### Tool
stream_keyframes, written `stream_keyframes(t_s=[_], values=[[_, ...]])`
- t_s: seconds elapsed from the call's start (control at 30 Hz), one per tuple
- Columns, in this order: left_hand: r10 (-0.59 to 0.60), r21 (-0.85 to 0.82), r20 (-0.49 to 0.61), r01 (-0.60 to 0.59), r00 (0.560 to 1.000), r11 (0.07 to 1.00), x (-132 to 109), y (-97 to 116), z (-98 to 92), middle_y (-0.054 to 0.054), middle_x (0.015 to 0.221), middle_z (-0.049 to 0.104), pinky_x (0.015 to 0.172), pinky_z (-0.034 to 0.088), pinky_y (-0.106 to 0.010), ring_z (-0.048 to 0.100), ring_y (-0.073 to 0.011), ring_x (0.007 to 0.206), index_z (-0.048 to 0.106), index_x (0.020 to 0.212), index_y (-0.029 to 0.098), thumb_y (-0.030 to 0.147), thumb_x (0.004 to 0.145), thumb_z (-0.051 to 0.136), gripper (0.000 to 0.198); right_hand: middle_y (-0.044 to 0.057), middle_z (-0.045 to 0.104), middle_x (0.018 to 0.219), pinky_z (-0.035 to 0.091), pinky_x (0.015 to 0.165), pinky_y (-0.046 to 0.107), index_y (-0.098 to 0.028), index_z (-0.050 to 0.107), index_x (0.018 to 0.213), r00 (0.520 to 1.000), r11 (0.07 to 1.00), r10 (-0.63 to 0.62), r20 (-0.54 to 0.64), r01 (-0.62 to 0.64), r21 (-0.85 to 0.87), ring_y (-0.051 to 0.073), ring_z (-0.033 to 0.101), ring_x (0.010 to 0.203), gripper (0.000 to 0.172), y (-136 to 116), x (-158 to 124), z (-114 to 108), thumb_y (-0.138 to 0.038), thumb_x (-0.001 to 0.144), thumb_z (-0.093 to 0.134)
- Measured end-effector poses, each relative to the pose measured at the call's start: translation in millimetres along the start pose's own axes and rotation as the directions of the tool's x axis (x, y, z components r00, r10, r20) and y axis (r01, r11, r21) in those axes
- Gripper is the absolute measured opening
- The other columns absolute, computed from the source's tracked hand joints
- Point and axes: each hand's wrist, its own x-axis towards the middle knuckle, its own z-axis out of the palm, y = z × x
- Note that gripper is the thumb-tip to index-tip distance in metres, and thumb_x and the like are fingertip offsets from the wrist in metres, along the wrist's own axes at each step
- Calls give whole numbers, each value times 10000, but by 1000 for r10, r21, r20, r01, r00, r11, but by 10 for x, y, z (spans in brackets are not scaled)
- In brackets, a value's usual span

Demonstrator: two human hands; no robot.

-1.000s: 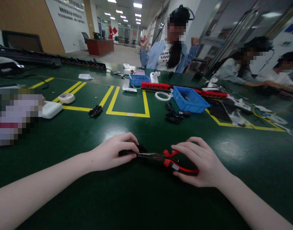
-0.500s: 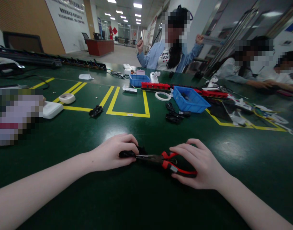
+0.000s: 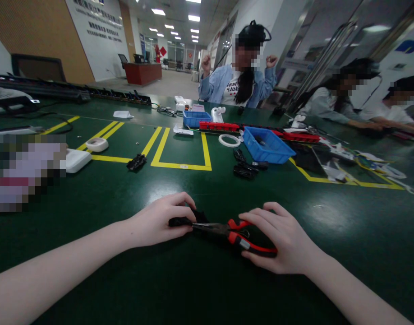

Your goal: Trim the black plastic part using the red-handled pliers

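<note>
While the left hand (image 3: 168, 217) is grasping an elongated black piece (image 3: 178, 221), the right hand (image 3: 282, 239) is holding red-handled metal needle-nose pliers (image 3: 223, 229). They are pointing left.

needle-nose pliers (image 3: 228, 229): 1
bare hands (image 3: 283, 237): 2, one either side of pliers
blue bins (image 3: 272, 155): 2, beyond pliers
co-workers (image 3: 212, 86): 3

Head-worn camera looks forward, down across green table (image 3: 180, 184); left hand (image 3: 161, 220), right hand (image 3: 288, 239) near.

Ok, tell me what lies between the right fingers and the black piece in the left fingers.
The red-handled pliers, in the head view, span from the right fingers to the black piece.
</note>
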Motion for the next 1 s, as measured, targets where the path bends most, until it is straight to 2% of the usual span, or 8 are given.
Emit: stream_keyframes(t_s=[0.17, 0.3, 0.53, 0.8, 1.0], values=[[-27, -33, -9, 26, 1000, 999, -7, 14, -8, -62, 1293, 516, 947, 520, -395, 584, -229, 1100, 689, 1032, 225, 194, 875, 648, 165, 112, 717, 1030, 438, 833, 425, -144, 515, 1226, 1000, 1000, 8, 8, -8, -8, 232, 676, 870, 534, 13, -11, -26, -417, 795, 672], [-4, -56, 4, 4, 1000, 998, 0, 24, -14, -60, 1311, 519, 999, 495, -423, 555, -250, 1171, 677, 1097, 244, 174, 856, 663, 252, 108, 722, 1018, 445, 822, 421, -152, 520, 1219, 1000, 1000, 15, -3, -15, -9, 231, 679, 856, 517, 8, 0, -61, -413, 797, 665], [-30, -133, 20, 32, 999, 991, 4, 14, -7, -52, 1306, 521, 999, 500, -404, 582, -233, 1143, 681, 1107, 257, 156, 866, 644, 263, 94, 724, 1010, 442, 848, 418, -160, 517, 1229, 1000, 1000, 21, -14, -21, -20, 226, 682, 852, 548, 16, -6, -82, -426, 780, 683], [-86, -201, 93, 104, 992, 974, -23, 147, -75, -57, 1514, 387, 1049, 469, -454, 519, -311, 1279, 648, 1198, 275, 226, 831, 693, 373, 94, 729, 1006, 440, 865, 418, -176, 495, 1218, 999, 998, 34, 17, -33, -46, 230, 691, 854, 555, 2, 24, -134, -392, 752, 705], [-57, -219, 131, 85, 990, 972, -46, 65, -76, -37, 1513, 407, 1076, 452, -423, 478, -308, 1329, 620, 1258, 300, 223, 800, 709, 473, 92, 718, 1049, 417, 932, 435, -183, 494, 1255, 998, 998, 57, 18, -56, -24, 236, 687, 896, 589, 35, -36, -84, -393, 746, 703]])
